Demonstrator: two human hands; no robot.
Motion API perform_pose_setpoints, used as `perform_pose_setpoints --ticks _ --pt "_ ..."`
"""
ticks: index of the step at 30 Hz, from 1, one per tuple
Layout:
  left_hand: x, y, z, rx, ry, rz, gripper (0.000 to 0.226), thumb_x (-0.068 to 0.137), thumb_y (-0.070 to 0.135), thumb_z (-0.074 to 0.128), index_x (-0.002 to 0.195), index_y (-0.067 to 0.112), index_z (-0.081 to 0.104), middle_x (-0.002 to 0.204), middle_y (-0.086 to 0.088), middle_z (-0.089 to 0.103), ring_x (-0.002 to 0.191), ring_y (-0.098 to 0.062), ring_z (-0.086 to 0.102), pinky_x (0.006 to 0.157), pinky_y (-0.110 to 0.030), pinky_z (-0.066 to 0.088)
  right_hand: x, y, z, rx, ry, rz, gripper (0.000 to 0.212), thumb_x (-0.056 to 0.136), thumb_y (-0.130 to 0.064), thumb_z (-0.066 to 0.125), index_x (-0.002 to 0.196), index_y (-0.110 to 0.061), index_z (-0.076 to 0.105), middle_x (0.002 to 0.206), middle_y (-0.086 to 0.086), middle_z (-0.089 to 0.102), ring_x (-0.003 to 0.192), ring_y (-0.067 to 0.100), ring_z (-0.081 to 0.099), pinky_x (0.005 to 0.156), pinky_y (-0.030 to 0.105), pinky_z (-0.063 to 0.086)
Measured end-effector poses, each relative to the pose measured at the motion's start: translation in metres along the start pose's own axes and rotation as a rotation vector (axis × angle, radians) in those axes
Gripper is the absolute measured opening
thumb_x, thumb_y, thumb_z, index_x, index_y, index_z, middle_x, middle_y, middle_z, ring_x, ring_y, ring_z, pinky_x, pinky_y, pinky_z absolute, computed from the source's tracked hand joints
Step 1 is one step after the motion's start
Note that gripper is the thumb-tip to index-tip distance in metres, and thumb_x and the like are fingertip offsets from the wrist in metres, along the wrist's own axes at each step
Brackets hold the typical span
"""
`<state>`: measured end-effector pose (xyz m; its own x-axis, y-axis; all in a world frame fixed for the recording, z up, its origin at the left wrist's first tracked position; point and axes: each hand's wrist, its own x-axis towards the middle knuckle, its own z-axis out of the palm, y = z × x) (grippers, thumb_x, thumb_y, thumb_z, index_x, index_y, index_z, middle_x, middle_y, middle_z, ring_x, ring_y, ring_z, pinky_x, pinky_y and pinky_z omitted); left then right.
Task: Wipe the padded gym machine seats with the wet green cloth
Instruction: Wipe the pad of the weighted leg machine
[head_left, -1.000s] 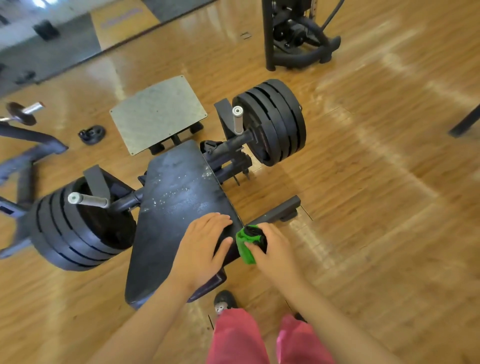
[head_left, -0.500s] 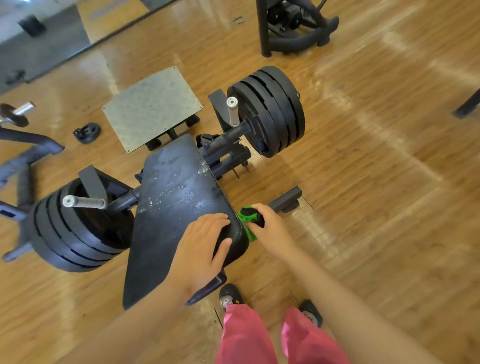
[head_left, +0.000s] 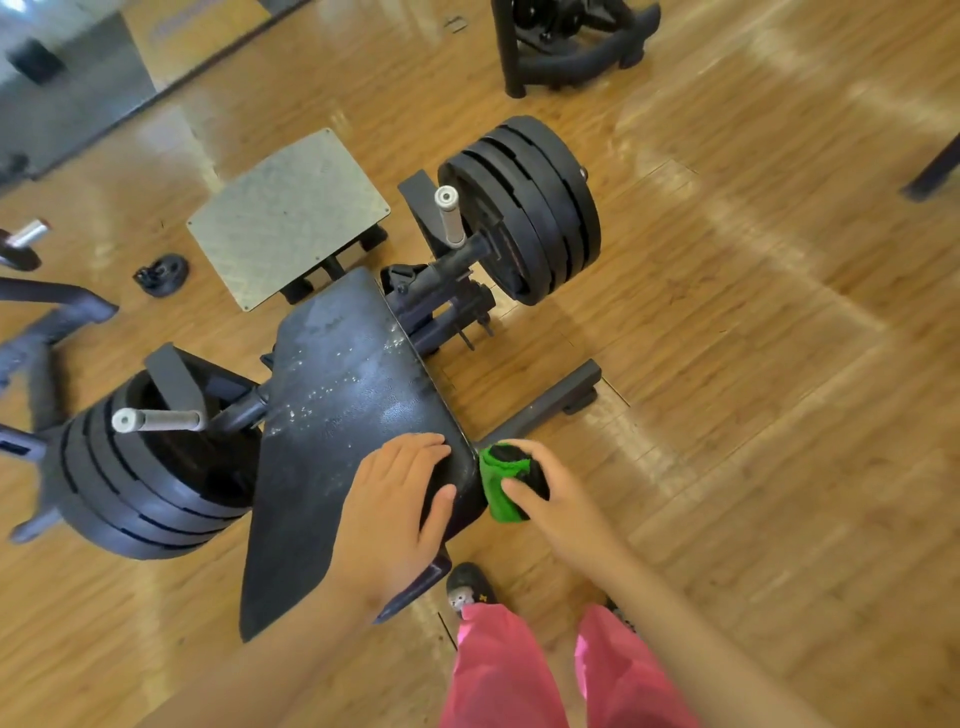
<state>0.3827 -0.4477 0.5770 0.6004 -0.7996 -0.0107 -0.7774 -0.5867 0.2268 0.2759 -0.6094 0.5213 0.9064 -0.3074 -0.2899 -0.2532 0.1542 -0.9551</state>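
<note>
While the left hand (head_left: 400, 512) lies flat and open on the pad (head_left: 337, 441), the right hand (head_left: 545, 499) grips the cloth (head_left: 496, 488) against its right edge, the pad's long axis running away up-right toward the footplate (head_left: 288, 215).

head view | looks steeply down (close) | over padded seat (head_left: 332, 415)

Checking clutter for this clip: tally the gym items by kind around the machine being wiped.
Padded seat: 1
Weight plate stacks: 2
Metal footplate: 1
Green cloth: 1, against the seat's edge, held by the right hand
Total: 5
</note>
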Motion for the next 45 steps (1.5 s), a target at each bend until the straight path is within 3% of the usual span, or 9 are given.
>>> perform_pose_setpoints --ticks 6,10,14,24,34,38,43,45 --pt "0.001 0.001 -0.001 -0.006 0.001 -0.012 0.038 0.095 0.038 0.040 0.119 0.017 0.060 0.128 0.007 0.057 0.123 -0.014 0.048 0.105 -0.025 0.029 0.028 -0.002 0.004 -0.159 0.024 -0.129 0.038 0.092 -0.003 0.055 0.124 -0.021 0.056 0.122 -0.004 0.059 0.117 0.004 0.052 0.105 0.026 0.041" --pt "0.002 0.002 0.000 0.037 0.007 -0.021 0.038 0.094 0.038 0.041 0.118 0.017 0.061 0.127 0.007 0.058 0.125 -0.016 0.048 0.105 -0.030 0.032 0.067 -0.011 0.005 -0.264 -0.016 -0.160 0.036 0.093 -0.006 0.057 0.127 -0.019 0.056 0.126 0.001 0.058 0.118 0.012 0.052 0.101 0.023 0.040" --pt "0.002 0.002 -0.001 0.051 0.008 -0.024 0.038 0.094 0.038 0.040 0.118 0.017 0.062 0.126 0.006 0.059 0.126 -0.017 0.048 0.106 -0.032 0.032 0.085 -0.017 0.005 -0.321 -0.042 -0.173 0.037 0.093 -0.008 0.058 0.129 -0.016 0.055 0.125 0.005 0.058 0.118 0.016 0.053 0.102 0.029 0.043" --pt "0.003 0.003 -0.002 -0.005 0.009 -0.098 0.039 0.089 0.043 0.044 0.116 0.019 0.060 0.126 0.007 0.058 0.124 -0.015 0.047 0.105 -0.025 0.027 0.018 -0.003 -0.017 -0.155 -0.146 -0.113 0.036 0.092 -0.006 0.060 0.124 -0.021 0.059 0.120 -0.011 0.062 0.113 -0.001 0.055 0.099 0.023 0.045" --pt "0.006 -0.004 -0.001 -0.140 0.039 -0.125 0.038 0.088 0.046 0.049 0.116 0.023 0.059 0.128 0.015 0.055 0.131 -0.007 0.041 0.108 -0.028 0.027 0.053 0.003 -0.004 -0.118 -0.111 -0.067 0.036 0.090 0.004 0.056 0.120 -0.016 0.059 0.109 -0.017 0.060 0.103 -0.015 0.053 0.090 0.007 0.040" --pt "0.005 -0.007 0.001 -0.210 0.136 -0.244 0.040 0.091 0.048 0.046 0.121 0.024 0.058 0.130 0.017 0.054 0.134 -0.005 0.038 0.110 -0.035 0.028 0.086 0.001 0.006 -0.149 -0.094 -0.058 0.034 0.091 0.005 0.056 0.117 -0.016 0.059 0.109 -0.010 0.061 0.102 -0.003 0.055 0.090 0.006 0.038" --pt "0.006 -0.009 0.006 -0.178 0.084 -0.347 0.049 0.092 0.052 0.041 0.128 0.024 0.056 0.140 0.012 0.049 0.141 -0.007 0.030 0.114 -0.042 0.026 0.118 -0.002 0.015 -0.198 -0.093 -0.033 0.036 0.091 0.006 0.053 0.112 -0.023 0.056 0.108 -0.008 0.059 0.106 0.005 0.053 0.085 0.002 0.037" --pt "0.006 -0.008 0.006 -0.144 0.060 -0.369 0.049 0.092 0.052 0.038 0.130 0.025 0.055 0.143 0.012 0.046 0.142 -0.008 0.026 0.115 -0.044 0.026 0.122 -0.004 0.014 -0.214 -0.106 -0.023 0.036 0.091 0.006 0.053 0.112 -0.023 0.056 0.107 -0.009 0.060 0.106 0.005 0.054 0.090 0.008 0.041"
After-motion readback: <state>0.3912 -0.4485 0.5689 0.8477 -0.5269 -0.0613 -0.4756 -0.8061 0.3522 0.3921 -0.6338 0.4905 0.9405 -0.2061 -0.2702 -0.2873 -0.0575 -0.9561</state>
